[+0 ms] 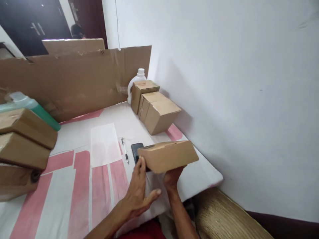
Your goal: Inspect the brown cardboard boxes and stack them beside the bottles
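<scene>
A flat brown cardboard box (169, 157) is held tilted above the near right part of the table. My right hand (173, 177) grips it from below, and the box hides most of those fingers. Stretched out with the thumb apart, my left hand (138, 191) is beside the box's left end. Its fingertips are at that corner; whether they press on it I cannot tell. Just behind the box lies a black phone (136, 151), partly covered by it. Left of the phone are a pen (125, 151) and a white sheet of paper (104, 142).
Two cardboard boxes (159, 111) stand by the wall, with a white jug (138, 78) behind them. Several stacked boxes (22, 152) and a bottle of green liquid (42, 113) are at the left. A cardboard panel (82, 79) closes the table's far side. Beyond it a person's head (77, 30) shows.
</scene>
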A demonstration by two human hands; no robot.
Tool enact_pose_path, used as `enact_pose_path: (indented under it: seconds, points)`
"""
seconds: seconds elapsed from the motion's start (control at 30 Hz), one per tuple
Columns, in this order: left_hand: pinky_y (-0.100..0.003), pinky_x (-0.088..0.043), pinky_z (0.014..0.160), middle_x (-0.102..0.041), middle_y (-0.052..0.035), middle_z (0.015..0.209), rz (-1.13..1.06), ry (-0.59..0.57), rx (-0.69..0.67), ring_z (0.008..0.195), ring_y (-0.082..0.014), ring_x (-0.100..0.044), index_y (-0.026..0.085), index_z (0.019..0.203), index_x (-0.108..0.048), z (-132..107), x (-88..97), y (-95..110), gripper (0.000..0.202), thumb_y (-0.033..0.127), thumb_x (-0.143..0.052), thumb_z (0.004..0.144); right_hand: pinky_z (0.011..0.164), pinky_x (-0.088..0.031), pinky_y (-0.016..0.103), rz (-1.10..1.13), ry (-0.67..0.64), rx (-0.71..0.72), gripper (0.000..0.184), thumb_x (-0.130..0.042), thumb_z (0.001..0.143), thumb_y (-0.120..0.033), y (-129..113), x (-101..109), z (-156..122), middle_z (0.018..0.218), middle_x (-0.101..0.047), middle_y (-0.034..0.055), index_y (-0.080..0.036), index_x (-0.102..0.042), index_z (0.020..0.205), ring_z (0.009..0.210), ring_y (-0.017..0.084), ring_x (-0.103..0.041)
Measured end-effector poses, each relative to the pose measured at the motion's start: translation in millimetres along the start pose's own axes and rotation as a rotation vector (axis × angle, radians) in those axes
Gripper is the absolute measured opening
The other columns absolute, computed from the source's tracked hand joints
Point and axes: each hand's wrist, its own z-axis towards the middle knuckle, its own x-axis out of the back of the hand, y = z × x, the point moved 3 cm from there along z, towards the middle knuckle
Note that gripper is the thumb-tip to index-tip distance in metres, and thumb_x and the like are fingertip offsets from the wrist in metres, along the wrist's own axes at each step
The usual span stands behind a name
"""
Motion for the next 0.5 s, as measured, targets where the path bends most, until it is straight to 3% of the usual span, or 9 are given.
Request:
enact_pose_path:
  seconds: [0.1,0.23,0.37,0.5]
  points:
    - [-0.063,-0.015,0.130,0.002,-0.0215,0.176,-0.083,-0.083,0.026,0.164,-0.0375,0.000,0.018,0.167,0.012,64,-34.7,0,0.103,0.059,-0.054,0.099,0.105,-0.047,0.053,0.019,0.193,-0.034,0.061,-0.025,0.097,-0.066,14,13,58,0.134,-0.061,0.0140,-0.023,-0.052,0.129,0.127,0.031,-0.056]
    - [-0.059,-0.012,0.131,-0.005,-0.0279,0.173,-0.091,-0.085,0.057,0.163,-0.0386,-0.005,0.007,0.167,0.000,126,-52.1,-4,0.106,0.065,-0.053,0.095,0.089,-0.055,0.045,0.008,0.166,-0.077,0.065,-0.019,0.095,-0.072,27,10,109,0.132,-0.060,0.0141,-0.024,-0.048,0.128,0.119,0.028,-0.061]
    - [-0.058,-0.013,0.131,-0.012,-0.0282,0.172,-0.105,-0.057,0.079,0.162,-0.0403,-0.011,0.007,0.167,-0.002,165,-51.1,-16,0.107,0.066,-0.054,0.094,0.096,-0.051,0.048,-0.058,0.122,-0.067,0.076,-0.023,0.091,-0.080,32,-3,138,0.131,-0.060,0.0190,-0.019,-0.050,0.126,0.120,0.031,-0.059]
    - [-0.059,-0.016,0.130,-0.015,-0.0290,0.171,-0.128,-0.055,0.095,0.161,-0.0407,-0.015,0.006,0.166,-0.004,177,-50.5,-21,0.107,0.066,-0.055,0.093,0.108,-0.042,0.058,-0.150,0.062,-0.022,0.077,-0.021,0.094,-0.077,29,-7,149,0.134,-0.058,0.0213,-0.016,-0.050,0.130,0.126,0.035,-0.055]
